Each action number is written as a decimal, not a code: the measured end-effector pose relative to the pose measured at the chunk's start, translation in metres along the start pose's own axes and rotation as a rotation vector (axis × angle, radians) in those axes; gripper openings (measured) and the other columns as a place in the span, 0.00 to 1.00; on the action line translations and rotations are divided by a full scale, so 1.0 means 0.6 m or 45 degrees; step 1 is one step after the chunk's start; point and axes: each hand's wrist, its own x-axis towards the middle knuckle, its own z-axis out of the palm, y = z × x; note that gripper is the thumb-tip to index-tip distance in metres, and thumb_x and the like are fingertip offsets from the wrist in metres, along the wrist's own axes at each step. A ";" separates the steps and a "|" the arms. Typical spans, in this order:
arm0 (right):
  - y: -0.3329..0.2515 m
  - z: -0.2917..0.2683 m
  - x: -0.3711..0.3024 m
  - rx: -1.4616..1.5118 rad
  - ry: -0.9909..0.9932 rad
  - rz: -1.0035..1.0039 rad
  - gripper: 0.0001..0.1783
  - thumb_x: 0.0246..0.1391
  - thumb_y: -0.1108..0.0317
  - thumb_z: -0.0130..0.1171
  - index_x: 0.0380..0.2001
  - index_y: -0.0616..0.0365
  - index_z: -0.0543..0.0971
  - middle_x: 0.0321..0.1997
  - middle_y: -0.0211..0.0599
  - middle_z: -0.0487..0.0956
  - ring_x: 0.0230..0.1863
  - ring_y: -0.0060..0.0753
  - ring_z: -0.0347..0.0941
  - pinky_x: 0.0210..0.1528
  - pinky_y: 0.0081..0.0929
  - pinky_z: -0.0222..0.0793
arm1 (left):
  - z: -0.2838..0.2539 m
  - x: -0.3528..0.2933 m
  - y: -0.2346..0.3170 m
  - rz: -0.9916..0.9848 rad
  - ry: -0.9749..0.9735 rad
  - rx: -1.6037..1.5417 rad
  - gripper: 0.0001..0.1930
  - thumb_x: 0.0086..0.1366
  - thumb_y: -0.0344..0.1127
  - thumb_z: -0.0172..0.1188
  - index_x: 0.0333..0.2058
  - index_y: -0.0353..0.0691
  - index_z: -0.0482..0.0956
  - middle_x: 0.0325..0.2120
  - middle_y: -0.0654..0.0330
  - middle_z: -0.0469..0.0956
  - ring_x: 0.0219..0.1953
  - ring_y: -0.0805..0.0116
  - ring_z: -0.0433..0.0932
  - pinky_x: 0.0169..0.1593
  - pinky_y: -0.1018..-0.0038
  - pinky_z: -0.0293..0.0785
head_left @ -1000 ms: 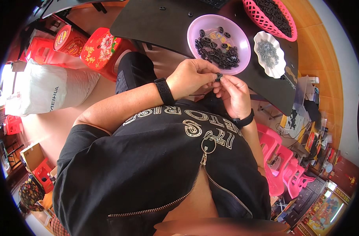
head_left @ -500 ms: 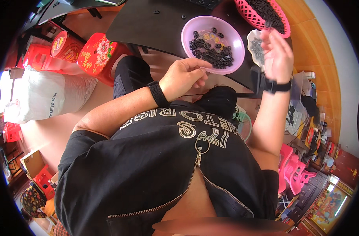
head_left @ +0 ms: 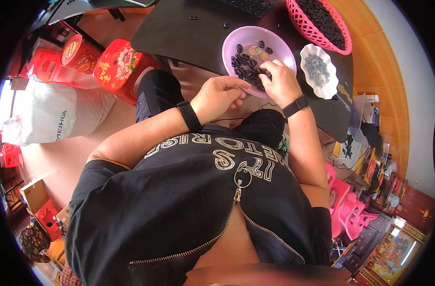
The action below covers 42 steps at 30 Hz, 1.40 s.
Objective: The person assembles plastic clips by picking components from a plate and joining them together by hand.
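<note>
A purple bowl (head_left: 280,42) of small black ring-shaped pieces (head_left: 246,64) and a few yellowish ones stands on the black table (head_left: 179,28). My right hand (head_left: 280,82), with a black wristband, reaches into the bowl's near side, its fingertips pinched among the black pieces. My left hand (head_left: 221,97), wearing a black watch, hovers just left of it at the bowl's near rim with its fingers curled together. What they hold is hidden. A thin black cord (head_left: 229,119) runs below that hand over my lap.
A white scalloped dish (head_left: 319,66) of small grey parts sits right of the bowl. A pink basket (head_left: 317,19) of black pieces stands behind it. Red stools (head_left: 117,66) and a white sack (head_left: 50,114) are on the floor to my left, pink stools (head_left: 346,209) to my right.
My right hand has come back from the white dish down into the purple bowl. My left hand has stayed near the bowl's rim, shifting slightly right.
</note>
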 end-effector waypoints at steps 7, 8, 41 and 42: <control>0.003 0.002 -0.013 0.021 0.030 -0.020 0.06 0.48 0.74 0.60 0.32 0.62 0.76 0.29 0.45 0.77 0.32 0.45 0.76 0.35 0.33 0.72 | 0.010 0.005 0.003 -0.034 0.006 -0.061 0.13 0.62 0.24 0.50 0.43 0.34 0.80 0.29 0.65 0.77 0.29 0.80 0.74 0.36 0.82 0.74; 0.001 0.001 -0.013 0.020 0.028 -0.021 0.06 0.48 0.74 0.60 0.32 0.62 0.76 0.29 0.45 0.77 0.32 0.45 0.76 0.35 0.33 0.72 | 0.008 0.005 0.002 -0.024 -0.001 -0.059 0.13 0.62 0.24 0.50 0.43 0.34 0.80 0.28 0.65 0.77 0.29 0.80 0.74 0.35 0.82 0.74; 0.027 -0.015 0.068 -0.281 0.019 -0.234 0.10 0.49 0.73 0.57 0.36 0.60 0.81 0.33 0.46 0.79 0.37 0.52 0.75 0.43 0.39 0.72 | 0.002 -0.009 0.027 0.068 0.007 -0.100 0.13 0.69 0.30 0.52 0.49 0.32 0.76 0.32 0.62 0.80 0.32 0.80 0.77 0.37 0.84 0.74; 0.024 -0.008 0.074 -0.284 0.064 -0.291 0.08 0.49 0.73 0.57 0.34 0.59 0.81 0.31 0.46 0.78 0.35 0.51 0.75 0.41 0.41 0.72 | 0.000 -0.010 0.029 0.048 -0.004 -0.080 0.13 0.69 0.30 0.52 0.49 0.33 0.76 0.31 0.62 0.80 0.31 0.80 0.77 0.37 0.84 0.73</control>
